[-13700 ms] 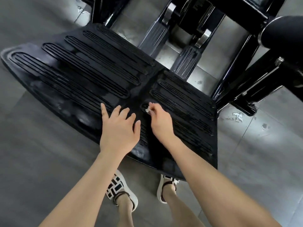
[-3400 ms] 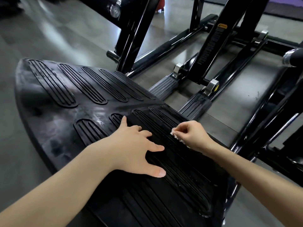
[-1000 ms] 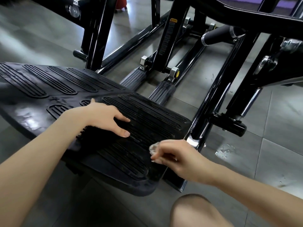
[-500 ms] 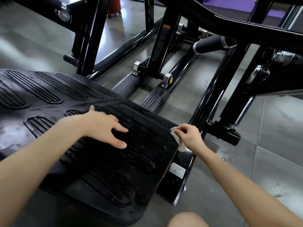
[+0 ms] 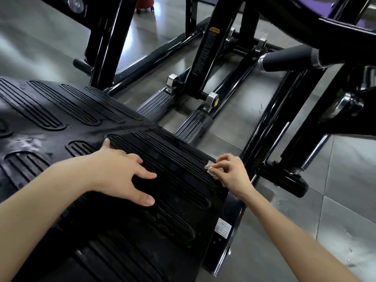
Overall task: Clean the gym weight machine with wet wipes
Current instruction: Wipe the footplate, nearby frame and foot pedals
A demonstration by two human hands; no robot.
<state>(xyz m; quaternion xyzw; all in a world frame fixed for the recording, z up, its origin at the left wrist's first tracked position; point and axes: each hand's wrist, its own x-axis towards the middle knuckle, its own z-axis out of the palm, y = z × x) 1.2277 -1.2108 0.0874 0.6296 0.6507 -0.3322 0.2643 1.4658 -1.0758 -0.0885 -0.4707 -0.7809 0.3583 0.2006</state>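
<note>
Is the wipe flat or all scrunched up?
Scrunched up: the wet wipe is a small wad pinched by the right hand.

The left hand [image 5: 120,171] lay flat on the footplate [image 5: 61,123], near its middle. The right hand [image 5: 232,171] pinched a wet wipe [image 5: 209,168] against the plate's right edge. Two pedals [image 5: 156,104] stood beyond, on the floor [image 5: 305,220].

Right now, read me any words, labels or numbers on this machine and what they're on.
No text is legible.
On the black post, yellow warning label: triangle sign, wording blurred.
Down that post, pale lettering: too blurred.
On the footplate side, white sticker: print too small.
</note>
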